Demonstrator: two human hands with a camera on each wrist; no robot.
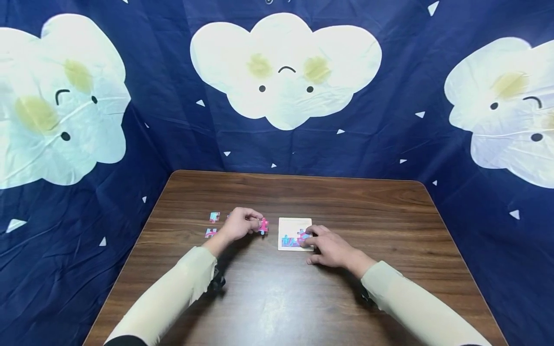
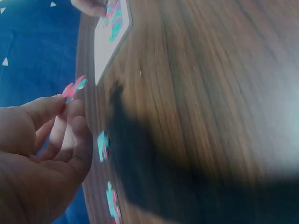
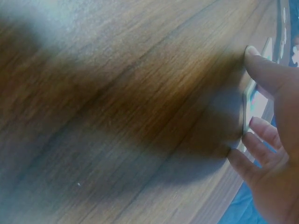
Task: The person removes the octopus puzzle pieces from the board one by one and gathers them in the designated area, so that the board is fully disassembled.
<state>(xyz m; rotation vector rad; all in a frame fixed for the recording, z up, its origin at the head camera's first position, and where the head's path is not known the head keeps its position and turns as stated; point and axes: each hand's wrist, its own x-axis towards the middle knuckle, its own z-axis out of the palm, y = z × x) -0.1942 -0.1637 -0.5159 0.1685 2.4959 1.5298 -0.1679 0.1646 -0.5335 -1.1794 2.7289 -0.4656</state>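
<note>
Between thumb and fingers my left hand (image 1: 238, 224) pinches a pink and blue jigsaw piece (image 1: 263, 226), raised above the table left of a white puzzle tray (image 1: 295, 221). The left wrist view shows the same jigsaw piece (image 2: 74, 88) at the fingertips. Joined blue and purple pieces (image 1: 290, 241) lie along the tray's near side. My right hand (image 1: 331, 247) rests at the tray's right edge, its fingers spread over the pieces there and partly hiding them. In the right wrist view the right hand (image 3: 268, 140) has its thumb apart from the fingers.
Loose jigsaw pieces lie on the wooden table (image 1: 346, 202) at the left: one farther back (image 1: 214, 217) and one nearer (image 1: 210, 233). Another is mostly hidden behind my left hand. A blue cloud-print curtain (image 1: 285, 149) stands behind the table and along its sides.
</note>
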